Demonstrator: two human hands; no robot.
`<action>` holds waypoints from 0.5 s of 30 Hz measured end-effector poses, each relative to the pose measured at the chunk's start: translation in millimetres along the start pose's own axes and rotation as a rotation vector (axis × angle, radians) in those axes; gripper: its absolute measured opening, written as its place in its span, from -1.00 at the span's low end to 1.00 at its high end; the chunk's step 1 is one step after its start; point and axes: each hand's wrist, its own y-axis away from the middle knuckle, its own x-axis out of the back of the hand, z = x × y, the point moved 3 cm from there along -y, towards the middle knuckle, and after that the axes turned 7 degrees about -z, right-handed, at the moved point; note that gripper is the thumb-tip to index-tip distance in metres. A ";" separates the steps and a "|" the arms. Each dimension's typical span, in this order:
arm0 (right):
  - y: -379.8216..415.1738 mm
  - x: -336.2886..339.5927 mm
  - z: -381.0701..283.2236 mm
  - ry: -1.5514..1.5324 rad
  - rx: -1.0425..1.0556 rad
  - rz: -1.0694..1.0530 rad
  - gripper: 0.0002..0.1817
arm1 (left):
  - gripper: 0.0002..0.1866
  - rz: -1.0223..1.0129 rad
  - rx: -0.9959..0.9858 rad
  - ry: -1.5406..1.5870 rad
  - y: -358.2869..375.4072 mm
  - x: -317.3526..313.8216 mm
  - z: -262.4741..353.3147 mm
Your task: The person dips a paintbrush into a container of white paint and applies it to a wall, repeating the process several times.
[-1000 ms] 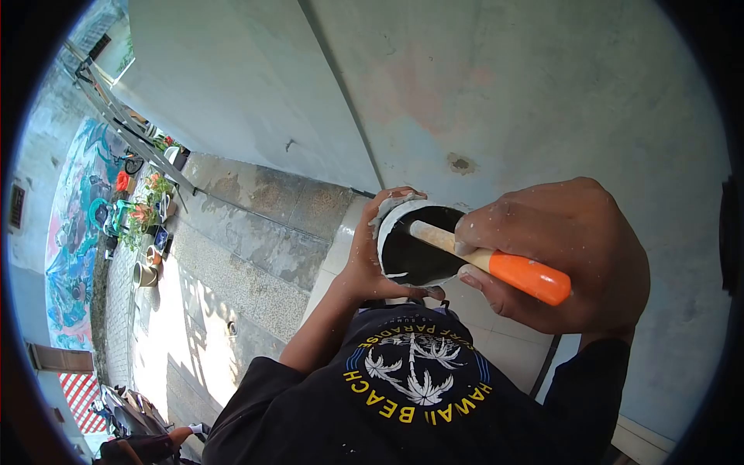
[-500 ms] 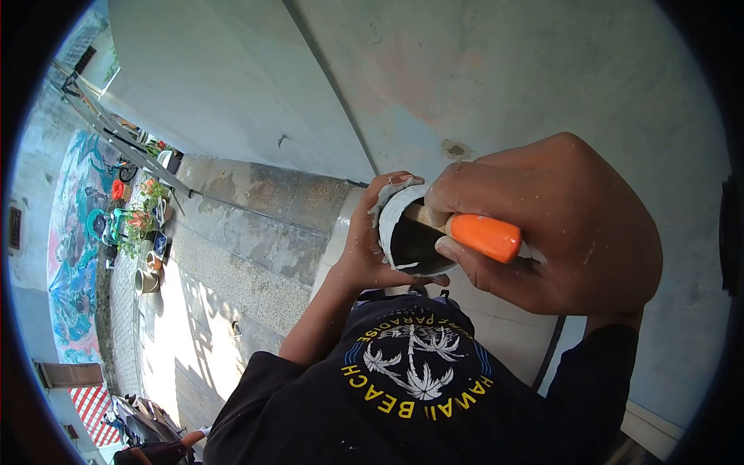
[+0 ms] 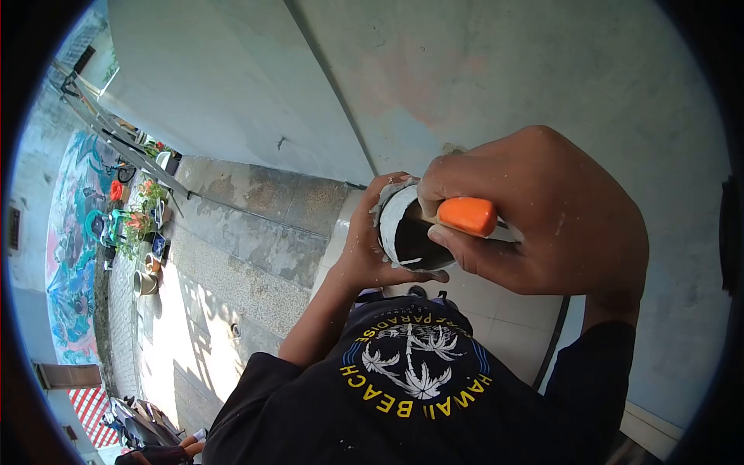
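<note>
My left hand point(image 3: 363, 242) is wrapped round a small cup point(image 3: 394, 226) whose rim and inner wall are smeared with white paint; the inside looks dark. My right hand point(image 3: 554, 209) grips a paintbrush point(image 3: 467, 216) by its orange-ended handle, just over the cup's mouth. The handle's lighter part points down into the cup, and the brush head is hidden there. White specks dot the skin of the right hand.
A pale painted wall point(image 3: 496, 70) rises ahead and to the right. Potted plants point(image 3: 147, 205) and a metal ladder-like frame point(image 3: 116, 136) stand at the left along the paved yard point(image 3: 232, 256). Part of another person point(image 3: 192, 445) shows at the lower left.
My right hand has shifted slightly left and up with the paintbrush, and the orange handle now stands more end-on to my view. The left hand and cup stay almost in place.
</note>
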 end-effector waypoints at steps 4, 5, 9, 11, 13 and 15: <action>-1.7 2.8 -1.5 -0.021 -0.007 0.020 -0.83 | 0.31 0.012 0.003 0.038 0.5 2.7 -3.3; -4.5 -2.9 1.8 -0.025 -0.011 -0.023 -0.83 | 0.31 0.012 0.003 0.039 -0.5 3.8 -2.2; -6.6 -3.1 3.9 -0.043 -0.004 -0.046 -0.82 | 0.31 0.019 0.064 0.115 -0.9 3.7 -2.3; -3.8 5.7 -1.1 -0.029 -0.016 -0.025 -0.82 | 0.31 0.048 0.137 0.233 0.8 4.3 -6.2; -4.0 7.7 -1.7 -0.018 -0.032 -0.004 -0.82 | 0.31 0.021 0.095 0.123 -1.2 6.1 -5.4; -5.8 3.0 1.4 0.001 -0.004 -0.002 -0.82 | 0.31 0.033 0.129 0.164 -2.3 6.6 -3.2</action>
